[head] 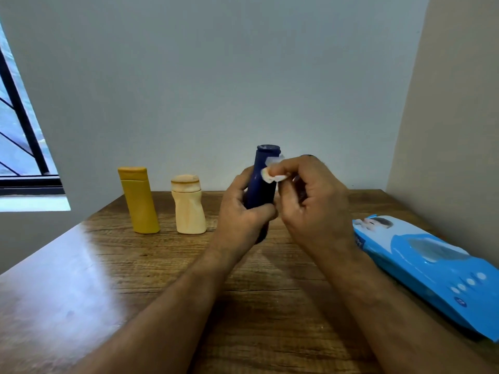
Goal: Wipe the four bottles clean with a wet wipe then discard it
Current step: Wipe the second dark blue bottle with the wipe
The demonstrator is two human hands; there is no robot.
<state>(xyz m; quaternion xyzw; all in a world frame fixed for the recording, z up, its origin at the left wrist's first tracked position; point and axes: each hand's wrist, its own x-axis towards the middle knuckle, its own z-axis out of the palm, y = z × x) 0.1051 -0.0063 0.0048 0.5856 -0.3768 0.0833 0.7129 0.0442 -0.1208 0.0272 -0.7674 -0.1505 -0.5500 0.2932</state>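
Observation:
My left hand (243, 209) grips a dark blue bottle (263, 182) around its lower half and holds it upright above the wooden table (108, 279). My right hand (313, 201) presses a small folded white wet wipe (272, 175) against the bottle's upper right side, just below the cap. A yellow bottle (139, 201) and a cream bottle (189, 205) stand upright side by side at the back left of the table. A fourth bottle is mostly hidden behind my right hand; only a dark tip shows there.
A blue pack of wet wipes (429, 268) lies along the table's right edge, close to the beige side wall. A grey wall runs behind the table. A window (19, 147) is at the far left.

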